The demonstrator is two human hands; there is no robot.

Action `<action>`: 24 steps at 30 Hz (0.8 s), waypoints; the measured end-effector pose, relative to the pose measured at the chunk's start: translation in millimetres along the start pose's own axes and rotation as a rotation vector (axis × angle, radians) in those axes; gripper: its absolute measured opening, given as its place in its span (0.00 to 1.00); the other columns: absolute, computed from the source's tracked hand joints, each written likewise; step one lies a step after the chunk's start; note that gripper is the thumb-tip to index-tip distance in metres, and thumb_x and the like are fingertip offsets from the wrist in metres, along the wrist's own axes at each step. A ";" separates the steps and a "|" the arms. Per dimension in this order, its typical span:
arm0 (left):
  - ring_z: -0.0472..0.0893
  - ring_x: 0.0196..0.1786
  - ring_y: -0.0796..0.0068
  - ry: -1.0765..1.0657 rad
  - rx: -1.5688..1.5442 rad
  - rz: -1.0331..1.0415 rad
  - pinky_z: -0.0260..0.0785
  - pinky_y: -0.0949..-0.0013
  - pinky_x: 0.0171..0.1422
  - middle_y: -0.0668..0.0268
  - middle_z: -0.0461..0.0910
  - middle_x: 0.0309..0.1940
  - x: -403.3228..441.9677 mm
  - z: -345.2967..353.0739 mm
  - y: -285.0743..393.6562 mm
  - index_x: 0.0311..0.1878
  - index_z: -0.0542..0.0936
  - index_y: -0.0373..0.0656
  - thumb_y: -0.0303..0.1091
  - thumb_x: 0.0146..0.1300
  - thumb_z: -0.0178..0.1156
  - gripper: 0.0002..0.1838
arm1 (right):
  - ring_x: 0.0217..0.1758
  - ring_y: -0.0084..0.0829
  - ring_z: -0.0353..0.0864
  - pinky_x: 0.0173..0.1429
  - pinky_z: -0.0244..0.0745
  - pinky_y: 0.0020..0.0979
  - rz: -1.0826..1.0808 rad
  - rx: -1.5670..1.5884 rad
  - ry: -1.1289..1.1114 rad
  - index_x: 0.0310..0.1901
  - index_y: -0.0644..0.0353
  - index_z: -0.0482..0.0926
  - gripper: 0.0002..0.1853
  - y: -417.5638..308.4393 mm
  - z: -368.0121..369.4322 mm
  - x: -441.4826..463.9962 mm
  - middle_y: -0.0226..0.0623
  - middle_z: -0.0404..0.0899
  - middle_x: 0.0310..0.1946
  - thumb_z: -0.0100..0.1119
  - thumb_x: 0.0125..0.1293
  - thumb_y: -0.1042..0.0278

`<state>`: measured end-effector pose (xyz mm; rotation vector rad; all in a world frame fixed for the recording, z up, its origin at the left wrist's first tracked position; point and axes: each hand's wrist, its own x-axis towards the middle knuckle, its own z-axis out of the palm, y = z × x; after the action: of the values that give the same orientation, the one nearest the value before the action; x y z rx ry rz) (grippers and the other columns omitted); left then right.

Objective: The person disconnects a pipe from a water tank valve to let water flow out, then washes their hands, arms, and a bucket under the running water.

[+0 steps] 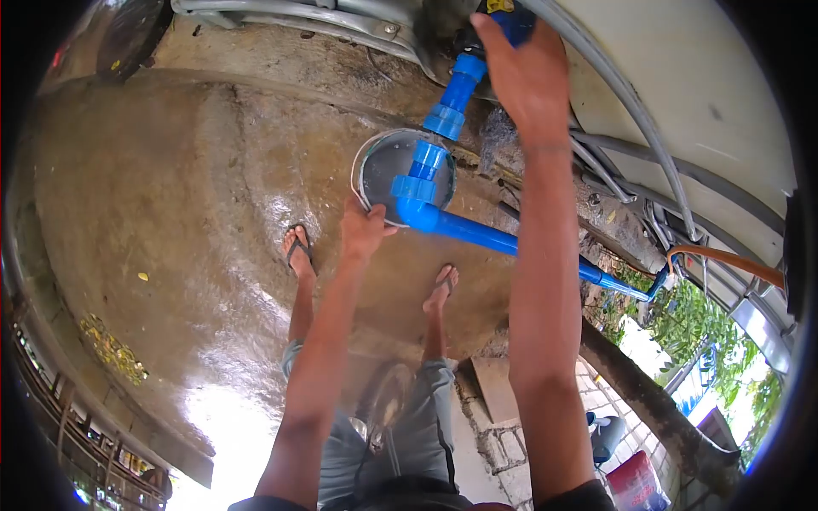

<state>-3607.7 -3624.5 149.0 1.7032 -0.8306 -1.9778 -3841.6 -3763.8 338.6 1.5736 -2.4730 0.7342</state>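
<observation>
My left hand (365, 228) is closed on the near rim of a round bucket (379, 175) holding greyish water. Over the bucket runs a blue pipe (477, 232) with an elbow and couplings. Its upper section (458, 95) leads up to a dark blue fitting with a yellow part (499, 6) at the top edge. My right hand (530, 72) is raised beside that fitting, its thumb apart from the other fingers; the fingertips are partly cut off and blurred, so its hold on the fitting is unclear.
Wet concrete floor (162, 221) lies under my sandalled feet. Metal tubes (635, 102) and a pale panel curve along the upper right. A log (656, 409), a red and white bag (637, 484) and paving are at the lower right. Leaves (115, 347) lie at the left.
</observation>
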 end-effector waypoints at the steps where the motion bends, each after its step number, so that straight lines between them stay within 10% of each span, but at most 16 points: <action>1: 0.85 0.38 0.62 0.004 -0.009 -0.011 0.84 0.66 0.33 0.48 0.80 0.44 -2.0 3.1 3.8 0.59 0.63 0.27 0.24 0.60 0.53 0.24 | 0.54 0.52 0.76 0.57 0.71 0.45 0.073 -0.075 -0.034 0.54 0.67 0.73 0.34 -1.2 9.9 4.4 0.57 0.77 0.49 0.60 0.60 0.42; 6: 0.86 0.36 0.62 0.012 0.000 -0.040 0.83 0.68 0.33 0.47 0.80 0.44 -6.7 3.8 4.6 0.58 0.63 0.28 0.25 0.60 0.53 0.23 | 0.42 0.60 0.80 0.49 0.74 0.51 0.188 -0.274 -0.179 0.43 0.64 0.78 0.31 1.2 20.0 8.0 0.53 0.81 0.38 0.56 0.59 0.37; 9: 0.86 0.33 0.62 0.051 -0.001 -0.018 0.83 0.68 0.32 0.47 0.81 0.42 -12.9 3.3 4.6 0.58 0.63 0.28 0.25 0.60 0.54 0.23 | 0.56 0.56 0.74 0.62 0.69 0.43 0.137 -0.074 -0.221 0.59 0.67 0.69 0.37 4.1 8.2 3.7 0.58 0.76 0.52 0.59 0.61 0.41; 11: 0.86 0.31 0.62 0.028 0.027 -0.039 0.82 0.67 0.30 0.48 0.81 0.42 -10.0 -0.3 0.4 0.58 0.63 0.28 0.26 0.60 0.54 0.23 | 0.52 0.53 0.76 0.57 0.69 0.47 -0.223 0.092 0.156 0.51 0.67 0.75 0.27 10.9 6.5 -15.9 0.56 0.77 0.46 0.62 0.61 0.50; 15: 0.86 0.31 0.63 0.009 -0.016 0.027 0.81 0.67 0.30 0.48 0.80 0.41 -5.5 -6.4 0.4 0.59 0.63 0.28 0.26 0.61 0.54 0.24 | 0.57 0.39 0.73 0.62 0.66 0.42 0.047 0.452 0.033 0.53 0.68 0.74 0.15 -38.3 -70.5 -169.6 0.47 0.75 0.53 0.52 0.66 0.72; 18: 0.85 0.34 0.65 0.001 0.053 0.024 0.81 0.68 0.32 0.48 0.80 0.41 2.2 -19.7 1.8 0.61 0.62 0.28 0.24 0.61 0.54 0.25 | 0.58 0.52 0.69 0.62 0.64 0.48 0.043 0.331 -0.462 0.62 0.59 0.70 0.25 -39.5 -51.0 -276.4 0.48 0.73 0.55 0.59 0.63 0.69; 24: 0.83 0.34 0.65 -0.142 0.188 0.045 0.82 0.65 0.37 0.49 0.78 0.42 42.2 -103.2 -9.5 0.66 0.52 0.25 0.29 0.65 0.55 0.33 | 0.53 0.48 0.75 0.57 0.69 0.49 0.181 0.254 -0.558 0.49 0.58 0.80 0.20 -27.5 119.7 -341.6 0.49 0.77 0.48 0.65 0.56 0.58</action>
<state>-3513.2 -3662.9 102.9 1.6413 -1.1270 -2.0652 -3644.4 -3547.9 123.5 1.8693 -3.0528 0.7374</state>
